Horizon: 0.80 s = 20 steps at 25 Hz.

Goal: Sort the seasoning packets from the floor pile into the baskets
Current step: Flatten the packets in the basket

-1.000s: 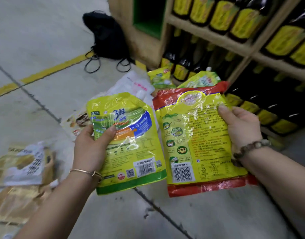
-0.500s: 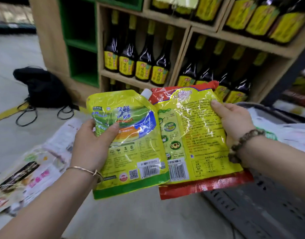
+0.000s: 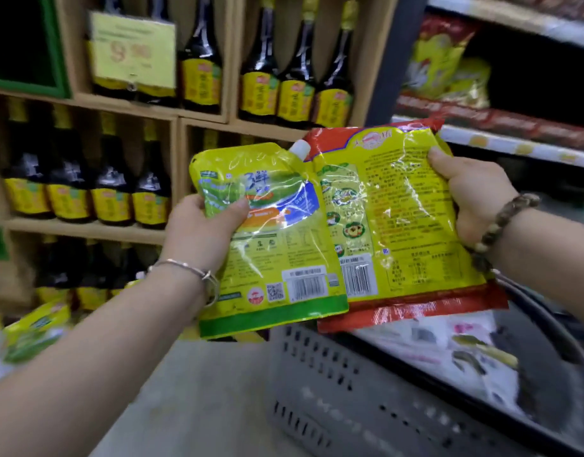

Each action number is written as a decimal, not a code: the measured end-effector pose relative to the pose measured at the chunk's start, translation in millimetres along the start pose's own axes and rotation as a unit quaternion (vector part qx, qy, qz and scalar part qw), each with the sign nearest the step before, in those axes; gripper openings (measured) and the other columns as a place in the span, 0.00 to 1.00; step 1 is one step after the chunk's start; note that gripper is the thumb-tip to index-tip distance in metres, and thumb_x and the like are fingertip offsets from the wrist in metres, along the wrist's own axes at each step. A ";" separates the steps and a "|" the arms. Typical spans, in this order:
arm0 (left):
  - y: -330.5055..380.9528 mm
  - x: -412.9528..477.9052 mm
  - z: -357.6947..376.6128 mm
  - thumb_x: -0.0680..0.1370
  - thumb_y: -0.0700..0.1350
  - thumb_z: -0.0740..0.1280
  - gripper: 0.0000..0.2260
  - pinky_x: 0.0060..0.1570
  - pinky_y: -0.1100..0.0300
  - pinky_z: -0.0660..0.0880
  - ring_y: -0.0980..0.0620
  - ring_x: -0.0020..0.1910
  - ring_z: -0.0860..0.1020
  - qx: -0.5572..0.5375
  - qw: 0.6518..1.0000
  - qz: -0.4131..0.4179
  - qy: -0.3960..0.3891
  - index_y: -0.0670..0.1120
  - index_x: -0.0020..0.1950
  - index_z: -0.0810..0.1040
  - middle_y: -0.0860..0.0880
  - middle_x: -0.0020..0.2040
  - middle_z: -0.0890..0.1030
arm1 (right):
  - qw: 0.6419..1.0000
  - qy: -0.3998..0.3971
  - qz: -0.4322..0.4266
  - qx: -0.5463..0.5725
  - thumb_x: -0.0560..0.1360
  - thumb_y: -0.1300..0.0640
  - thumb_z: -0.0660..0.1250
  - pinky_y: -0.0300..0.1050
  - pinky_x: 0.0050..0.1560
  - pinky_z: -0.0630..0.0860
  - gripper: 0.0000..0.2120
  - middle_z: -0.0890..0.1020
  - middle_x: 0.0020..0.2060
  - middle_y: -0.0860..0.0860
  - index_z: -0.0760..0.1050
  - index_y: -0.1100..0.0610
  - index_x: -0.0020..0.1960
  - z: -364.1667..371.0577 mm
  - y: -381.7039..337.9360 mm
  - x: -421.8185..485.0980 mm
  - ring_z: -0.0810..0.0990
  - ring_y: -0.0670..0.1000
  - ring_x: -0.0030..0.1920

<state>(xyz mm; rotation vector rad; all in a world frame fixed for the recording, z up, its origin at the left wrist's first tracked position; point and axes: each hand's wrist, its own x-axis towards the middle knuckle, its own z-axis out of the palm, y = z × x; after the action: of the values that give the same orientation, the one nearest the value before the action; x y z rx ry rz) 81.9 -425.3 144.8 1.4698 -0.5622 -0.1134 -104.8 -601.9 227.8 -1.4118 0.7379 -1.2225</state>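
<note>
Pouch (image 3: 270, 242) and packet (image 3: 399, 219) higher, glossy yellow

Two packets: one green-edged spouted pouch (image 3: 270, 245), one red-edged packet (image 3: 402, 219). Two hands, left hand (image 3: 198, 235) and right hand (image 3: 475, 196). One grey basket (image 3: 333, 390). One price sign (image 3: 132, 51). Eight dark bottles (image 3: 295, 84) show plainly, four per shelf row; others are blurred.

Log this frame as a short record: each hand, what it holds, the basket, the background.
left hand: grips the green-and-yellow spout pouch by its left edge, thumb on the front
right hand: grips the red-and-yellow packet by its right edge
position: both upright, side by side, inner edges overlapping, barcodes toward the camera
grey basket: below the red-and-yellow packet; holds blurred packets
background: wooden shelves of dark bottles, yellow price sign
</note>
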 end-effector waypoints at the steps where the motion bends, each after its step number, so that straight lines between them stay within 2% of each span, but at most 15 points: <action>1: 5.0 3.7 28.8 0.73 0.52 0.70 0.17 0.39 0.64 0.73 0.52 0.43 0.78 0.008 1.000 0.013 -0.018 0.43 0.55 0.76 0.50 0.47 0.80 | 1.000 0.023 -0.002 -0.004 0.75 0.55 0.68 0.50 0.31 0.80 0.07 0.84 0.35 0.53 0.77 0.59 0.42 -21.4 0.0 14.1 0.84 0.51 0.34; 3: 9.2 5.6 89.1 0.73 0.52 0.70 0.17 0.44 0.62 0.72 0.49 0.47 0.78 0.017 0.997 0.029 -0.066 0.42 0.55 0.77 0.48 0.49 0.80 | 0.997 0.071 0.007 -0.026 0.74 0.54 0.68 0.57 0.42 0.80 0.08 0.84 0.44 0.57 0.78 0.59 0.46 -68.1 8.0 39.5 0.84 0.55 0.42; 5: 6.2 0.2 136.6 0.73 0.50 0.71 0.11 0.38 0.63 0.66 0.51 0.42 0.76 0.035 0.991 0.034 -0.121 0.44 0.50 0.77 0.48 0.46 0.79 | 0.992 0.111 0.056 -0.035 0.74 0.53 0.69 0.61 0.50 0.77 0.11 0.82 0.52 0.58 0.78 0.60 0.52 -112.5 31.0 60.2 0.82 0.57 0.47; 9: -16.8 -13.0 201.5 0.74 0.48 0.71 0.09 0.37 0.64 0.62 0.52 0.44 0.73 0.103 0.973 0.010 -0.205 0.45 0.47 0.76 0.50 0.45 0.77 | 0.970 0.159 0.137 -0.123 0.74 0.51 0.68 0.60 0.58 0.74 0.09 0.79 0.58 0.61 0.75 0.57 0.48 -180.7 91.0 85.5 0.79 0.57 0.47; 11: -32.1 -14.8 219.4 0.74 0.47 0.70 0.09 0.38 0.63 0.64 0.51 0.47 0.75 0.125 0.963 -0.019 -0.240 0.44 0.50 0.77 0.48 0.47 0.78 | 0.950 0.220 0.185 -0.124 0.71 0.50 0.71 0.61 0.59 0.73 0.20 0.79 0.57 0.61 0.74 0.62 0.57 -201.4 118.0 90.9 0.78 0.59 0.53; 13: -46.3 -15.7 235.2 0.74 0.49 0.70 0.15 0.48 0.59 0.69 0.45 0.54 0.77 0.206 0.938 -0.032 -0.277 0.40 0.55 0.77 0.43 0.54 0.80 | 0.915 0.261 0.219 -0.217 0.71 0.49 0.71 0.58 0.61 0.71 0.27 0.78 0.58 0.62 0.72 0.67 0.62 -216.0 133.6 90.0 0.77 0.62 0.57; 15: -56.5 -18.8 247.6 0.74 0.53 0.69 0.21 0.53 0.56 0.70 0.43 0.58 0.76 0.314 0.895 -0.027 -0.316 0.38 0.58 0.75 0.40 0.58 0.78 | 0.884 0.238 0.228 -0.332 0.76 0.53 0.66 0.53 0.62 0.70 0.24 0.75 0.61 0.64 0.71 0.70 0.62 -225.0 143.7 90.1 0.74 0.62 0.62; 18: -56.7 -23.2 258.2 0.73 0.59 0.68 0.22 0.47 0.58 0.69 0.43 0.57 0.75 0.408 0.845 0.019 -0.346 0.42 0.55 0.74 0.41 0.58 0.77 | 0.855 0.175 0.226 -0.433 0.77 0.61 0.62 0.46 0.55 0.70 0.17 0.75 0.61 0.65 0.71 0.70 0.62 -223.0 149.3 90.6 0.74 0.61 0.61; 19: -56.2 -24.4 258.3 0.71 0.61 0.68 0.26 0.48 0.58 0.69 0.43 0.59 0.74 0.430 0.831 0.045 -0.351 0.43 0.58 0.72 0.42 0.61 0.75 | 0.851 0.172 0.224 -0.443 0.76 0.61 0.63 0.46 0.52 0.70 0.18 0.75 0.60 0.65 0.70 0.69 0.63 -220.0 150.0 90.1 0.75 0.61 0.60; 20: -57.5 -25.6 258.6 0.70 0.63 0.68 0.33 0.53 0.56 0.69 0.43 0.63 0.71 0.445 0.817 0.065 -0.360 0.43 0.66 0.67 0.42 0.67 0.70 | 0.854 0.161 0.223 -0.441 0.75 0.60 0.65 0.47 0.51 0.71 0.21 0.75 0.59 0.65 0.68 0.67 0.65 -217.6 150.6 88.8 0.75 0.62 0.59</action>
<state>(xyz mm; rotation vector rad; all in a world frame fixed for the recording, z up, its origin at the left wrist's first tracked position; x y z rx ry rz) -34.8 -656.1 81.9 2.2975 -1.4767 -0.3405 -257.3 -787.6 85.8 -1.6012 1.9217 -0.7526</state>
